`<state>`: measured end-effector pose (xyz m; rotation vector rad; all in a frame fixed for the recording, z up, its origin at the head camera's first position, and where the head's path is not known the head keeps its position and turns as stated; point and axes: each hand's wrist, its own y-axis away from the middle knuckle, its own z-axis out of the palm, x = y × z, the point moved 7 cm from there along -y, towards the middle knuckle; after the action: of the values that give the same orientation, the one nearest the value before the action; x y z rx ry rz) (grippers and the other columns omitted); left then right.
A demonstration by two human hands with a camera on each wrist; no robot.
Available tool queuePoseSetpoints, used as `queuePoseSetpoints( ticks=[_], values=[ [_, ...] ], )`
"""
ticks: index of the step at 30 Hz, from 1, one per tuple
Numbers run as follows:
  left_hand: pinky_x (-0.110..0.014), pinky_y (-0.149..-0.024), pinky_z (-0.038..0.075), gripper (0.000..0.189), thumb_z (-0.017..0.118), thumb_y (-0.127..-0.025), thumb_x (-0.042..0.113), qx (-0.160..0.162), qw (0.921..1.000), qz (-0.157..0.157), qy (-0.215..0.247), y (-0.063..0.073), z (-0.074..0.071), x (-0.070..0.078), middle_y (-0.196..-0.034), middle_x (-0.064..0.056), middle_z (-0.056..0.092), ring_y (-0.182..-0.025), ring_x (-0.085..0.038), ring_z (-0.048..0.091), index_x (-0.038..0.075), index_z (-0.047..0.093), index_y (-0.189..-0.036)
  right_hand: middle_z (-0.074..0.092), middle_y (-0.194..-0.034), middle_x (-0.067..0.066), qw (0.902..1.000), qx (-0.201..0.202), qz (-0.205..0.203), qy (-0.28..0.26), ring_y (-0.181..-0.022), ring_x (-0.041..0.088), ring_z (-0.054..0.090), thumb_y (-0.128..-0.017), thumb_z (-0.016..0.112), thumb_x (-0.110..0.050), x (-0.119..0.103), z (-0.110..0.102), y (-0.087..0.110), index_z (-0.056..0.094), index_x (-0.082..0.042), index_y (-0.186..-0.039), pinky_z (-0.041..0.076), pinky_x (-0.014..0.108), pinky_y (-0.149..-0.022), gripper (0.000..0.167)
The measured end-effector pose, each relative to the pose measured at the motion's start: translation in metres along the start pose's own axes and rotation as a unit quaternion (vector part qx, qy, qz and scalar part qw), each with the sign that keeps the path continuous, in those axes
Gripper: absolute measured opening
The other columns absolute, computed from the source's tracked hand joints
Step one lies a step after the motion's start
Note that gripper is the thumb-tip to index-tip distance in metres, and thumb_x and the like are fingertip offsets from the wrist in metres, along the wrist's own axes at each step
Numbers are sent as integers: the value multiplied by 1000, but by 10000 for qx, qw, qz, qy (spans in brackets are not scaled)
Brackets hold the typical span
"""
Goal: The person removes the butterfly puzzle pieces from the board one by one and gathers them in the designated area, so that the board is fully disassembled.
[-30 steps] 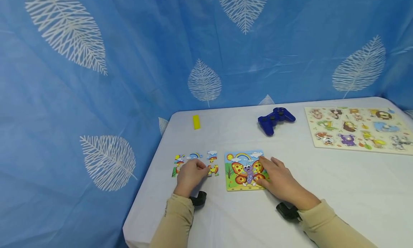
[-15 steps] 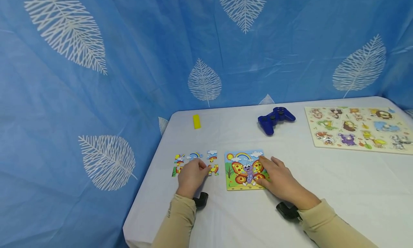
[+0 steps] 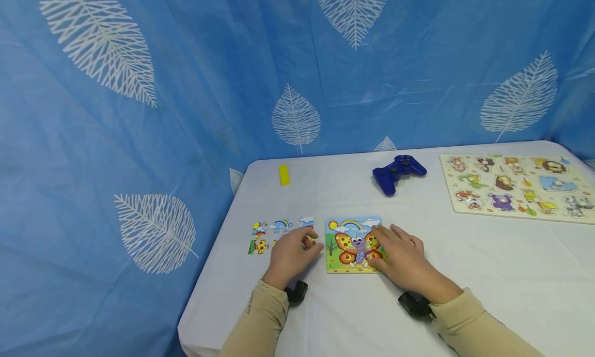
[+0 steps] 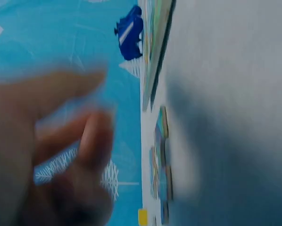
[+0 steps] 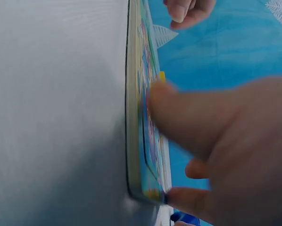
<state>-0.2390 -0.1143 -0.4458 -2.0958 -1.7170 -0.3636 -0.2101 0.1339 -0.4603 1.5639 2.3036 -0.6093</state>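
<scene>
My left hand [image 3: 294,256] hovers between the loose puzzle pieces and the butterfly jigsaw, thumb and fingers apart. Nothing shows between them in the left wrist view. Under and behind it lie several jigsaw pieces, such as a sun piece [image 3: 259,229], a rainbow piece [image 3: 281,226] and a yellow-winged piece [image 3: 259,246]; the hand hides part of the group. The square butterfly jigsaw [image 3: 349,246] lies flat in the middle. On its right side rests my right hand [image 3: 403,256], with the thumb on the picture and other fingertips near the far right corner.
A blue game controller [image 3: 397,173] lies at the back of the white table [image 3: 353,315]. To its right is a large animal peg puzzle [image 3: 516,185]. A yellow block [image 3: 284,175] sits at the back left. Blue leaf-patterned cloth hangs behind the table.
My left hand has left the loose pieces and moved right toward the butterfly jigsaw, its thumb and fingers spreading apart. My right hand stays on the jigsaw.
</scene>
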Motion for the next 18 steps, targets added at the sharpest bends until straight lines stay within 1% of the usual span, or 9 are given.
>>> queuePoseSetpoints(
  ticks=[1,3,4,6,8,10,13,15,18],
  values=[
    [-24,-58,42,31,82,-87,42,-282,9994,200,79,1,5,5,-84,13,63,-67,-5,52,22,75,-110,46,-155,24,10000,78,-41,30,-145,51,31,-93,77,-32,-2,0,0,48,-2,-151,25,69,-102,72],
    [-23,-62,42,39,84,-83,47,-822,9953,514,76,5,15,13,-86,15,61,-71,-3,51,24,74,-112,49,-152,22,9994,275,-232,-10,-145,47,33,-93,76,-33,-8,-1,1,52,-4,-149,25,66,-99,68],
    [-23,-63,42,43,86,-81,50,-1013,9929,618,12,6,19,16,-87,16,60,-72,-3,51,24,73,-113,52,-150,20,9985,393,-386,-46,-143,45,36,-92,77,-32,-11,-1,1,55,-4,-147,27,65,-98,65],
    [-23,-65,42,49,88,-76,53,-1211,9897,758,-115,8,23,19,-89,16,60,-76,-2,51,25,73,-113,58,-143,17,9953,533,-767,-254,-137,42,45,-92,79,-27,-20,-1,1,60,-3,-142,33,63,-100,58],
    [-23,-66,42,52,89,-74,55,-1303,9878,810,-261,8,25,20,-90,16,58,-77,-2,51,25,72,-113,62,-138,15,9916,415,-1125,-476,-132,39,52,-92,79,-22,-27,3,1,63,-2,-138,40,61,-102,53],
    [-23,-67,42,54,89,-74,55,-1335,9874,801,-285,8,25,21,-90,16,58,-78,-2,50,24,71,-115,62,-139,15,9885,110,-1401,-551,-131,40,54,-92,78,-19,-32,8,2,65,-2,-137,45,63,-100,49],
    [-23,-67,42,54,89,-75,53,-1334,9874,822,-244,9,25,21,-91,15,57,-78,-3,50,24,70,-115,61,-143,16,9859,-256,-1594,-434,-134,42,53,-93,77,-17,-35,14,3,67,-4,-135,46,66,-100,45],
    [-22,-67,42,52,89,-75,52,-1344,9868,873,-211,9,26,22,-90,15,57,-77,-3,50,24,70,-114,61,-143,15,9849,-312,-1686,-253,-134,42,53,-92,78,-17,-36,15,4,69,-5,-133,47,66,-98,43],
    [-21,-67,42,48,89,-76,51,-1365,9863,918,-152,9,26,24,-90,14,57,-77,-3,49,24,71,-111,64,-136,14,9853,-155,-1691,-162,-127,38,56,-90,79,-15,-37,12,5,73,-6,-128,48,60,-98,39]
  ],
)
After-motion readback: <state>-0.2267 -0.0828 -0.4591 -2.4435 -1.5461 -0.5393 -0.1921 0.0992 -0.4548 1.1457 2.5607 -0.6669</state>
